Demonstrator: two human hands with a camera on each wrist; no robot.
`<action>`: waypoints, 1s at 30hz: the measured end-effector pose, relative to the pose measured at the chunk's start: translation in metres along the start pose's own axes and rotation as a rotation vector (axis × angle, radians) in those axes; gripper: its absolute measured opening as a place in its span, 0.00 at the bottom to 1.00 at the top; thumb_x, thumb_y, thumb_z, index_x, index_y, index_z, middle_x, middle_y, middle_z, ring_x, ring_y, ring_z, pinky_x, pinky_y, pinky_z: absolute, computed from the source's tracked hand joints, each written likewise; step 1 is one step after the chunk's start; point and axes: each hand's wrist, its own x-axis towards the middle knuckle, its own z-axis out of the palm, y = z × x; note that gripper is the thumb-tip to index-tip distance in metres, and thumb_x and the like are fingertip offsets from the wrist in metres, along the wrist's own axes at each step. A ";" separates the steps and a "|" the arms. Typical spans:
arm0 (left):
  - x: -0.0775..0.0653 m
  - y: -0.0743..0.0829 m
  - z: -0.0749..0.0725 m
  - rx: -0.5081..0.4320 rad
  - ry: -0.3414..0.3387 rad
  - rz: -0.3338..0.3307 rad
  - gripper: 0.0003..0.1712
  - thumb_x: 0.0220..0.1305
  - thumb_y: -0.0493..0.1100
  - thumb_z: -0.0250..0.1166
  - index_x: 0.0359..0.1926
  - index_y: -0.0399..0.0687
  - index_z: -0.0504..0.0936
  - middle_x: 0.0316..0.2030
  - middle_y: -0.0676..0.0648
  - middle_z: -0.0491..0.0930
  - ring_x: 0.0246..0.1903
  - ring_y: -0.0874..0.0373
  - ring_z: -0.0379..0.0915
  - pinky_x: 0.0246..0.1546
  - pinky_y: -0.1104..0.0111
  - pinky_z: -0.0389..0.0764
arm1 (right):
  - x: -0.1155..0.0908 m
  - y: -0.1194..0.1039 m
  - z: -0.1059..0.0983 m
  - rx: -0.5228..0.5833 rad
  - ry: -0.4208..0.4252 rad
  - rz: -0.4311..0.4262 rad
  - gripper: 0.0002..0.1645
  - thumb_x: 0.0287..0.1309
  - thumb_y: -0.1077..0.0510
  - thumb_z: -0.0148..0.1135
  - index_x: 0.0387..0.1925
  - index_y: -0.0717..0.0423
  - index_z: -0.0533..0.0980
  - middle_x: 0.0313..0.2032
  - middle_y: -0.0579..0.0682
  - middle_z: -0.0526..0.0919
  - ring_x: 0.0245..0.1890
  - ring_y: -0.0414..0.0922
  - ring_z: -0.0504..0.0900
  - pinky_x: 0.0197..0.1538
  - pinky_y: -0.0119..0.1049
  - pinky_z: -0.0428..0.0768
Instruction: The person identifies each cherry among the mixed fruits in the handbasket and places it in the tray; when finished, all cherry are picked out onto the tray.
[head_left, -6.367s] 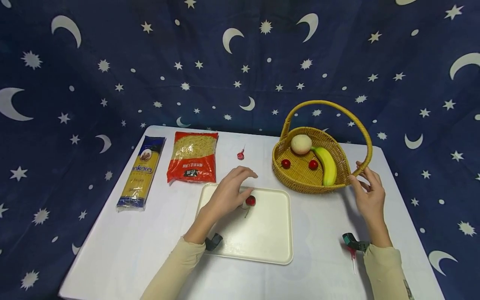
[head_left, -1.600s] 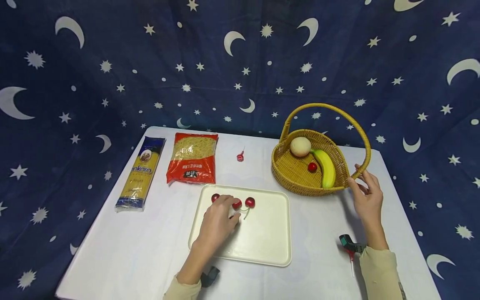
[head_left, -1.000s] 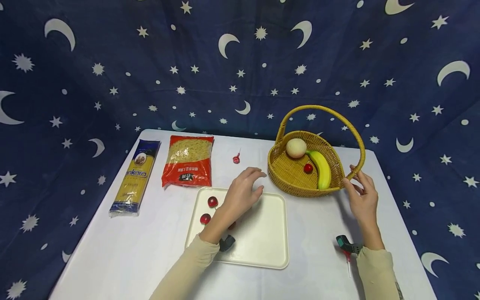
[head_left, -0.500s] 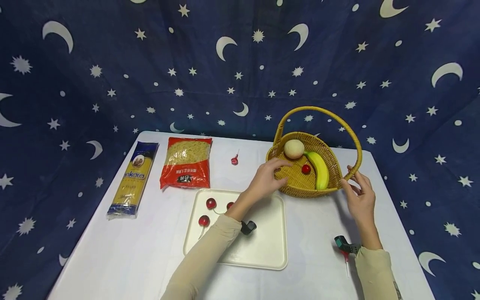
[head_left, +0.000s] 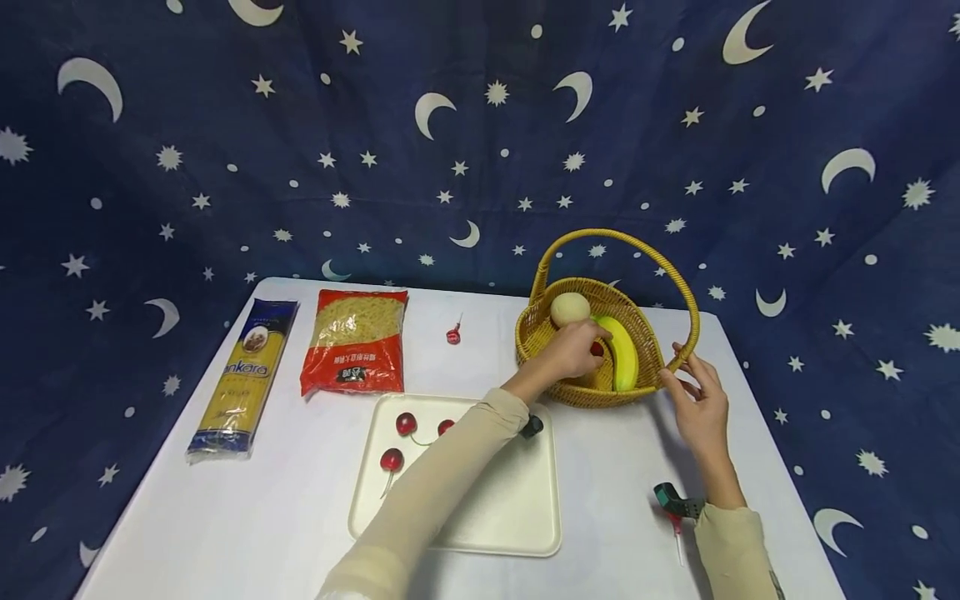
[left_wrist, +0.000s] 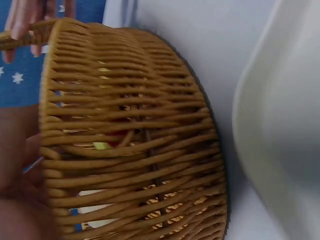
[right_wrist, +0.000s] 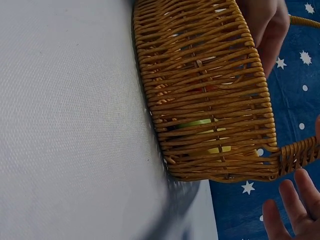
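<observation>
In the head view my left hand [head_left: 573, 350] reaches into the wicker basket [head_left: 600, 402], its finger and thumb on either side of a red cherry [head_left: 597, 349]. Whether they grip the cherry is unclear. A banana [head_left: 623, 357] and a pale round fruit [head_left: 570, 308] lie beside it. My right hand [head_left: 702, 408] holds the lower right end of the basket's handle [head_left: 686, 350] between thumb and fingers. Through the weave in the right wrist view, bits of the banana [right_wrist: 220, 149] show. Several cherries [head_left: 406, 423] with stems lie on the cream tray [head_left: 517, 508], partly behind my left sleeve.
At left lie a blue-and-yellow spaghetti packet [head_left: 243, 379] and a red pasta bag [head_left: 356, 342]. A red lollipop [head_left: 453, 336] lies behind the tray, and another lollipop [head_left: 677, 533] beside my right wrist. The starry cloth [head_left: 480, 142] hangs behind the table.
One cherry has gone from the basket to the tray during the earlier frames. My left hand then moved right from the tray into the basket. The right hand stays at the handle.
</observation>
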 end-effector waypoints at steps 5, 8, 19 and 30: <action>0.009 -0.007 0.007 0.055 -0.095 -0.076 0.23 0.71 0.40 0.69 0.65 0.47 0.85 0.61 0.47 0.86 0.55 0.58 0.80 0.53 0.70 0.79 | 0.000 0.002 0.005 0.019 0.002 -0.003 0.33 0.68 0.69 0.68 0.72 0.55 0.76 0.57 0.23 0.74 0.56 0.21 0.76 0.55 0.12 0.76; 0.011 -0.009 0.012 0.060 -0.140 -0.083 0.19 0.72 0.40 0.68 0.62 0.48 0.86 0.56 0.48 0.87 0.49 0.58 0.79 0.48 0.71 0.78 | 0.001 0.002 0.005 0.023 0.014 -0.003 0.32 0.68 0.70 0.67 0.71 0.57 0.77 0.58 0.28 0.76 0.57 0.22 0.75 0.54 0.13 0.76; 0.010 -0.010 0.020 0.114 -0.140 -0.107 0.07 0.70 0.36 0.68 0.39 0.51 0.91 0.40 0.54 0.89 0.40 0.62 0.80 0.42 0.72 0.82 | -0.002 -0.007 0.005 0.013 0.024 -0.005 0.31 0.68 0.71 0.65 0.71 0.60 0.76 0.60 0.36 0.77 0.57 0.21 0.74 0.55 0.12 0.75; -0.003 -0.007 0.003 0.023 -0.019 -0.042 0.16 0.71 0.41 0.71 0.57 0.50 0.90 0.53 0.51 0.90 0.53 0.59 0.85 0.53 0.71 0.84 | -0.001 -0.005 0.001 0.024 0.004 -0.001 0.32 0.68 0.67 0.69 0.72 0.55 0.76 0.59 0.27 0.76 0.57 0.22 0.76 0.55 0.12 0.75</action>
